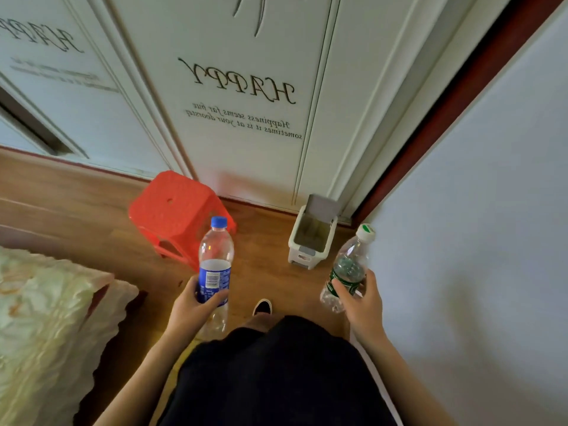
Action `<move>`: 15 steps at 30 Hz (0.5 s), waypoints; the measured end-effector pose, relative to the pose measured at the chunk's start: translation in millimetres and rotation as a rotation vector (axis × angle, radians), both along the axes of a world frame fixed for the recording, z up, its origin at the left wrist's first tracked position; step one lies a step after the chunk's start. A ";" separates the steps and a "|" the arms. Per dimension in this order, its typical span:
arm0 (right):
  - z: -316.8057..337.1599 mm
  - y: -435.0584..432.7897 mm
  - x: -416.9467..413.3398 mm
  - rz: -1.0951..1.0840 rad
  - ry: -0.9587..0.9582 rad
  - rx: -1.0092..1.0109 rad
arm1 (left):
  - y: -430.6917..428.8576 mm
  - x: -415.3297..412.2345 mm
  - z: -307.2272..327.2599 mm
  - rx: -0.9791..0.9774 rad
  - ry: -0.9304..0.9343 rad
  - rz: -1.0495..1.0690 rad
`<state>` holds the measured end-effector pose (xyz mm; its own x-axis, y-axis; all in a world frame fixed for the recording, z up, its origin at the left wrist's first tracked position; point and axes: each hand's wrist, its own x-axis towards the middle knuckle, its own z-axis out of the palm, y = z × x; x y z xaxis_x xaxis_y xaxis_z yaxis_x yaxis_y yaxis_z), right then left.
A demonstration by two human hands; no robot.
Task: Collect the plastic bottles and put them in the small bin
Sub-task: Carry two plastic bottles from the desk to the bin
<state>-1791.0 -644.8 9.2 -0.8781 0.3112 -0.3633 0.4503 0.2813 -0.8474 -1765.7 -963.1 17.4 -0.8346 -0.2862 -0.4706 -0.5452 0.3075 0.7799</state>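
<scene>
Beyond fingers [215, 298] clamped on the blue bottle [215, 262] and green bottle [350, 265], the small bin [312, 238] is set; its narrow mouth may be missed.

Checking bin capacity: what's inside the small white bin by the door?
The small white plastic bin: grey lid stands open; only dim, bare-looking inner walls show, no bottles. Its bottom is lost in shadow.

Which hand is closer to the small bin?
Right. The right hand, holding the green-label bottle, is just right of the bin; the left hand, holding the blue-label bottle, is farther left.
</scene>
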 end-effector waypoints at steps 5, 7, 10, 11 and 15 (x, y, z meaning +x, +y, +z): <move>9.2 9.3 -47.8 -0.145 -0.004 0.016 | 10.1 -119.2 12.2 -0.024 0.023 -0.230; 8.6 16.5 -62.3 -0.184 -0.028 0.034 | 24.5 -156.0 12.5 -0.010 0.022 -0.298; 3.9 27.6 -85.6 -0.220 -0.059 0.040 | 46.4 -199.2 3.9 0.001 -0.003 -0.380; 0.9 31.6 -93.5 -0.231 -0.073 0.038 | 53.4 -210.4 -1.5 0.002 -0.021 -0.395; -21.9 49.5 -135.1 -0.242 -0.115 0.009 | 85.1 -249.3 -30.1 0.016 -0.081 -0.408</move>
<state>-1926.1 -595.4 -12.7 -0.7310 0.5104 -0.4530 0.5987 0.1612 -0.7845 -2015.0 -878.0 -12.7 -0.8379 0.0684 -0.5415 -0.4412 0.4993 0.7457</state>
